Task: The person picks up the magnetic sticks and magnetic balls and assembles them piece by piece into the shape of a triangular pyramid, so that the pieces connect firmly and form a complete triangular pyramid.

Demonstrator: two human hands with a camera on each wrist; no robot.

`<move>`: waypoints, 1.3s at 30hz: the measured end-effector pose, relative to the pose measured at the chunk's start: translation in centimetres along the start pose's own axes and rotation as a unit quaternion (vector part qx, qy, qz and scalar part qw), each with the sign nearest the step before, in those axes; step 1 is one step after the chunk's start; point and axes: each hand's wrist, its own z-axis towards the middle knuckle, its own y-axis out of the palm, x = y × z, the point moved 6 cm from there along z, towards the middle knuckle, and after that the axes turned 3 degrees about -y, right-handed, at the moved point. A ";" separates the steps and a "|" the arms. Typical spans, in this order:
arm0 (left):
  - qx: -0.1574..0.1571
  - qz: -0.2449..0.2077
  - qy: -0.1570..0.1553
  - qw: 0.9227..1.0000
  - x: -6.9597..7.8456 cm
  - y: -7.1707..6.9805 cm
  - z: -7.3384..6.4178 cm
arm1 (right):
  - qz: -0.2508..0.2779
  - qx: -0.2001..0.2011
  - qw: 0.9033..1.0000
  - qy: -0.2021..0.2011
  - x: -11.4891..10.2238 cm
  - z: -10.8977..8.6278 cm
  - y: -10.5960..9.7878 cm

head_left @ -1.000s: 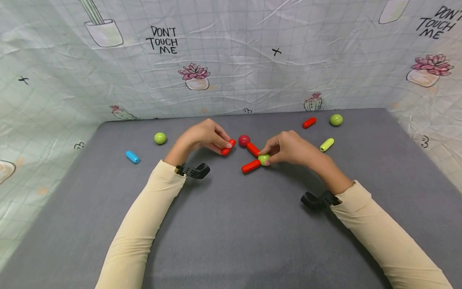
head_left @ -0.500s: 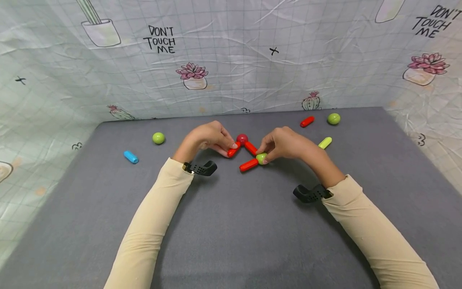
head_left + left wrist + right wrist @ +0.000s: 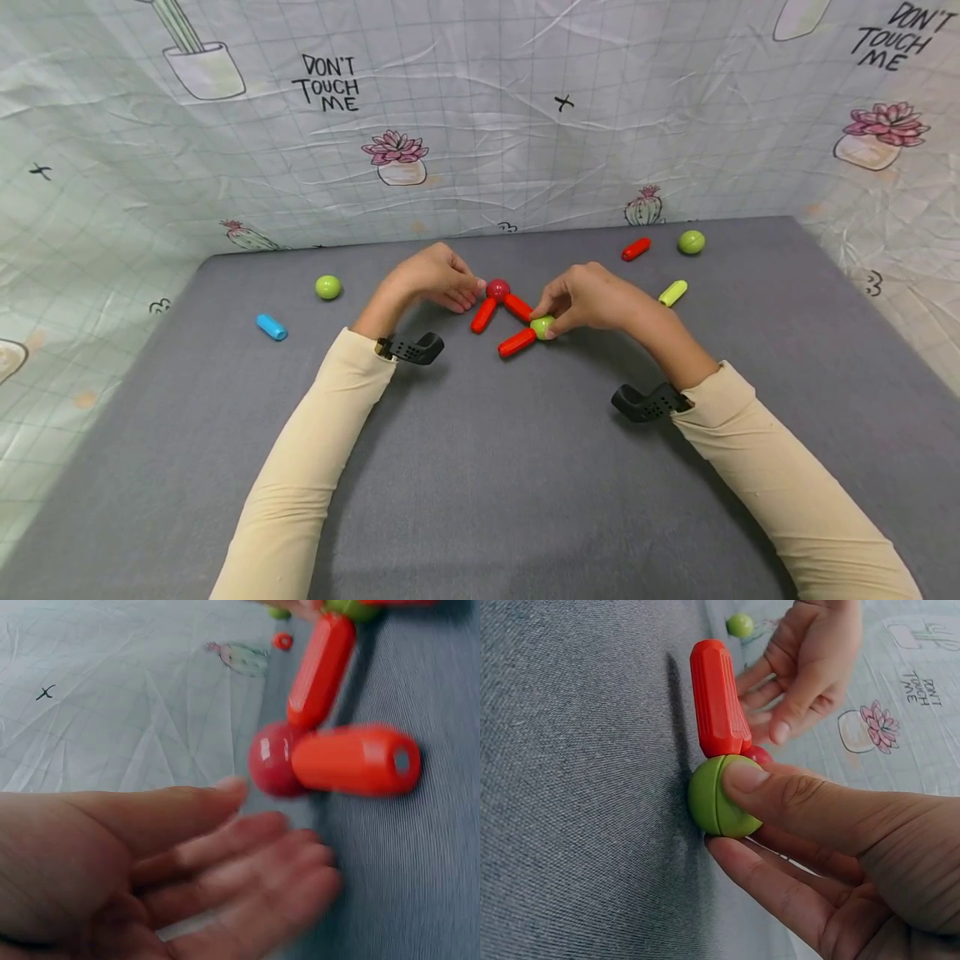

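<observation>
Between thumb and fingers my right hand (image 3: 600,298) pinches a green ball (image 3: 709,799) with a seam round it. Two ridged red rods join this ball; one red rod (image 3: 517,342) points front-left, the other rod (image 3: 518,307) runs back to a dark red ball (image 3: 497,289). From that red ball another red rod (image 3: 360,760), with a hole in its end, sticks out toward the front. My left hand (image 3: 438,279) holds nothing; its fingers are spread loosely just left of the red ball, blurred in the left wrist view.
On the grey table (image 3: 420,467), a green ball (image 3: 327,287) and a blue rod (image 3: 272,327) lie at left. A red rod (image 3: 636,249), another green ball (image 3: 692,242) and a yellow-green rod (image 3: 673,292) lie at right. A printed sheet (image 3: 465,108) hangs behind.
My left hand brought a red rod rightward to the red ball, then let go of it and drew back slightly; the rod stays at the ball. My right hand keeps its pinch on the green ball.
</observation>
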 end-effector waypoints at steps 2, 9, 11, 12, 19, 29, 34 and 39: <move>0.031 0.047 0.049 0.997 0.4 -0.6 0.2 | -0.001 0.002 1.000 -0.002 0.0 -0.1 0.0; 0.039 0.199 0.223 0.953 0.8 -0.6 1.2 | 0.001 0.008 1.000 -0.009 0.1 -0.3 0.0; 0.008 0.186 0.249 0.950 0.6 -0.2 1.5 | 0.001 0.010 1.000 -0.013 0.1 -0.3 0.1; -0.006 0.179 0.260 0.949 0.6 0.0 1.6 | 0.002 0.011 1.000 -0.014 0.1 -0.3 0.1; -0.037 0.159 0.302 0.939 0.5 0.5 1.9 | 0.002 0.017 1.000 -0.016 0.1 -0.5 0.1; -0.015 0.148 0.278 0.949 0.5 0.3 2.0 | 0.004 0.019 1.000 -0.019 0.0 -0.5 0.1; 0.006 0.159 0.261 0.952 0.6 0.2 2.0 | 0.005 0.020 1.000 -0.016 0.0 -0.6 0.1; 0.022 0.171 0.239 0.956 0.3 0.1 2.0 | 0.005 0.020 1.000 -0.018 0.1 -0.6 0.2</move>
